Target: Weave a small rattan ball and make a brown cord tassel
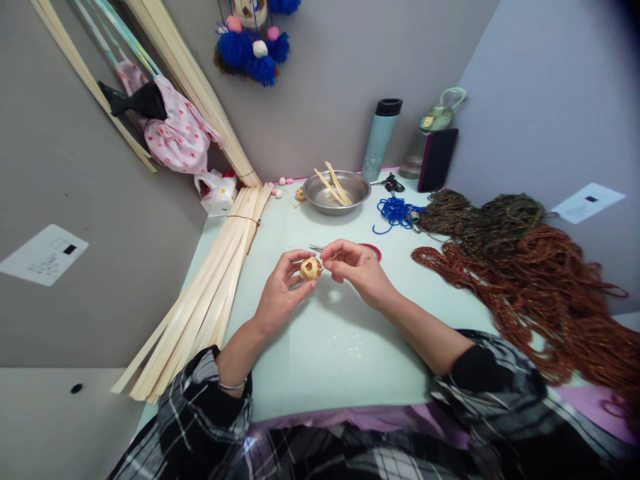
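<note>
Over the middle of the table, my left hand [285, 287] is closed around a small woven ball [311, 268] of pale strips with dark openings. Just to its right, my right hand [363, 270] pinches a thin strip [337, 255] that runs down beside the ball. Whether the strip is threaded into the ball is too small to tell. Partly hidden behind my right hand lie scissors [373, 251] with a red handle; their metal tips show between my hands.
A metal bowl [320, 205] holding pale strips stands at the back. On the left lies a tied bundle of flat strips [200, 293]. Blue cord [397, 212], a tumbler [381, 141], a phone [438, 160] and brown cord heaps [555, 293] occupy the right.
</note>
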`<act>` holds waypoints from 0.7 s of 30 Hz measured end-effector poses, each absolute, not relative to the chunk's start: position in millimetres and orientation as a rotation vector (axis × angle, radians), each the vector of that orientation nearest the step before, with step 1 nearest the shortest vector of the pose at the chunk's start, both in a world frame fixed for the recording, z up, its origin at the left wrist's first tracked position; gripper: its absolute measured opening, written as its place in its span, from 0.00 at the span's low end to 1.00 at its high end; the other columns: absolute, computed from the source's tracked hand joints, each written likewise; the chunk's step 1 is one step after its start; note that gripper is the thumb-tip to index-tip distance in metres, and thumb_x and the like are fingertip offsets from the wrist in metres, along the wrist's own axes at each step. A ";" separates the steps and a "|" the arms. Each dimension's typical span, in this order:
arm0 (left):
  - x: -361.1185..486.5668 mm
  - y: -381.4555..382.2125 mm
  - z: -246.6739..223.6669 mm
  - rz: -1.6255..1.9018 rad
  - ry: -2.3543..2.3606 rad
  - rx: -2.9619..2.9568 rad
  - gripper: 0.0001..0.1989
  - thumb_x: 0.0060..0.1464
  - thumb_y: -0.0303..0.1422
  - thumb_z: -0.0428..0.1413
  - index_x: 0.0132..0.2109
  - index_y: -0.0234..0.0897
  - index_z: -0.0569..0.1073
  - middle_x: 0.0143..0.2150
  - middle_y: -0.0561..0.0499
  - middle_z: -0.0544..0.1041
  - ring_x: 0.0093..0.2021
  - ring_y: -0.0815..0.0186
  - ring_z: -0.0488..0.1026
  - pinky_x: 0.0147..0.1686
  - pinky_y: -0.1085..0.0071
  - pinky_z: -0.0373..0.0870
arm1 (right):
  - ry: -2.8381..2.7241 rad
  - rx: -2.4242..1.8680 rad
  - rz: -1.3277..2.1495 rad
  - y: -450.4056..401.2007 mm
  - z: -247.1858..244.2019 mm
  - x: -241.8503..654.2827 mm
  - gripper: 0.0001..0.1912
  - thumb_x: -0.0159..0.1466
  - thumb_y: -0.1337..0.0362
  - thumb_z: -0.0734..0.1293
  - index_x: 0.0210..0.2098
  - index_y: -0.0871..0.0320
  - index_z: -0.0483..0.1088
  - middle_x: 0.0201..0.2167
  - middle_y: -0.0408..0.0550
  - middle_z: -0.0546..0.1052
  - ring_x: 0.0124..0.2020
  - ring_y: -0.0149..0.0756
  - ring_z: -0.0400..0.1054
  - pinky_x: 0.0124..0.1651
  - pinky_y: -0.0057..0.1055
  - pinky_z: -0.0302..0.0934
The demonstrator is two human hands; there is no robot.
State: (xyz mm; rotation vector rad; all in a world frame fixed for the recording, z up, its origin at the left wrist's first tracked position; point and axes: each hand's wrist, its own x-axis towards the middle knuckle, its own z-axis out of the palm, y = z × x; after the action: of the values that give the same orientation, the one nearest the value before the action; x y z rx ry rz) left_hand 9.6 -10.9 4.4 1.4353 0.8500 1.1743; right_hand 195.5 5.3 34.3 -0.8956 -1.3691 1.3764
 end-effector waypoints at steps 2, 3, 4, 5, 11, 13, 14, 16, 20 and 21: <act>9.7 -11.5 5.6 1.161 0.857 1.450 0.18 0.56 0.30 0.63 0.53 0.44 0.70 0.57 0.47 0.73 0.56 0.58 0.71 0.57 0.58 0.70 | -1.364 -0.889 1.375 4.5 35.4 194.9 0.06 0.57 0.61 0.71 0.32 0.56 0.73 0.23 0.39 0.70 0.22 0.26 0.58 0.26 0.28 0.54; 9.7 -11.6 5.9 1.156 0.856 1.454 0.18 0.57 0.31 0.62 0.54 0.44 0.71 0.56 0.47 0.73 0.56 0.58 0.71 0.56 0.58 0.71 | -1.362 -0.881 1.376 4.3 35.7 194.9 0.06 0.57 0.61 0.71 0.32 0.56 0.73 0.24 0.39 0.71 0.22 0.26 0.59 0.26 0.28 0.55; 9.6 -11.5 5.9 1.156 0.850 1.452 0.18 0.57 0.31 0.62 0.54 0.44 0.71 0.56 0.47 0.73 0.55 0.58 0.71 0.54 0.58 0.72 | -1.360 -0.871 1.377 4.1 36.0 195.2 0.06 0.56 0.62 0.71 0.32 0.56 0.73 0.24 0.40 0.71 0.22 0.26 0.59 0.26 0.28 0.55; 9.5 -11.2 5.9 1.161 0.838 1.441 0.18 0.57 0.31 0.62 0.54 0.44 0.72 0.55 0.47 0.73 0.55 0.57 0.71 0.53 0.58 0.73 | -1.356 -0.861 1.376 4.0 36.2 195.7 0.05 0.57 0.63 0.71 0.32 0.57 0.73 0.25 0.40 0.73 0.22 0.26 0.60 0.26 0.28 0.56; 8.2 -8.7 6.1 1.170 0.756 1.270 0.18 0.57 0.33 0.63 0.53 0.42 0.71 0.58 0.46 0.71 0.58 0.57 0.70 0.53 0.57 0.74 | -1.299 -0.798 1.369 2.2 41.4 198.1 0.05 0.59 0.63 0.72 0.34 0.57 0.75 0.29 0.43 0.77 0.23 0.27 0.63 0.28 0.29 0.61; 7.0 -8.1 6.2 1.176 0.767 1.268 0.18 0.56 0.33 0.64 0.53 0.42 0.71 0.59 0.46 0.71 0.56 0.58 0.72 0.56 0.58 0.71 | -1.315 -0.789 1.373 0.9 43.8 197.4 0.08 0.57 0.61 0.75 0.34 0.57 0.75 0.30 0.44 0.78 0.25 0.29 0.66 0.31 0.30 0.64; 6.3 -7.8 6.1 1.183 0.775 1.276 0.18 0.56 0.33 0.64 0.53 0.42 0.71 0.59 0.47 0.72 0.55 0.59 0.72 0.57 0.59 0.70 | -1.339 -0.779 1.377 0.2 44.8 196.9 0.09 0.56 0.61 0.76 0.34 0.57 0.75 0.31 0.44 0.78 0.27 0.30 0.67 0.32 0.31 0.65; 4.8 -7.3 5.4 1.195 0.781 1.288 0.18 0.56 0.32 0.64 0.52 0.43 0.71 0.58 0.48 0.73 0.53 0.60 0.73 0.58 0.60 0.67 | -1.395 -0.750 1.385 -1.0 45.6 195.7 0.11 0.56 0.59 0.77 0.33 0.57 0.76 0.32 0.45 0.77 0.29 0.31 0.68 0.34 0.32 0.66; 3.2 -6.3 3.7 1.175 0.756 1.283 0.18 0.56 0.32 0.63 0.52 0.44 0.71 0.54 0.48 0.74 0.54 0.60 0.72 0.58 0.60 0.66 | -1.477 -0.756 1.329 -0.9 43.2 194.5 0.10 0.58 0.57 0.76 0.33 0.56 0.78 0.34 0.46 0.76 0.32 0.32 0.68 0.35 0.32 0.67; 3.1 -6.3 3.5 1.167 0.747 1.277 0.17 0.56 0.32 0.63 0.52 0.44 0.71 0.54 0.48 0.74 0.54 0.59 0.72 0.58 0.60 0.66 | -1.497 -0.781 1.304 -0.3 42.2 194.6 0.09 0.59 0.57 0.76 0.33 0.56 0.78 0.34 0.46 0.75 0.32 0.33 0.68 0.35 0.32 0.67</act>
State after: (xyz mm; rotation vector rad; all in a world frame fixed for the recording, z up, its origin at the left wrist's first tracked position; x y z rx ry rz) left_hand 3.1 -6.3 3.5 1.2774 0.7474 1.1673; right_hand 194.6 -0.3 42.2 -0.7813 -1.4970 1.3036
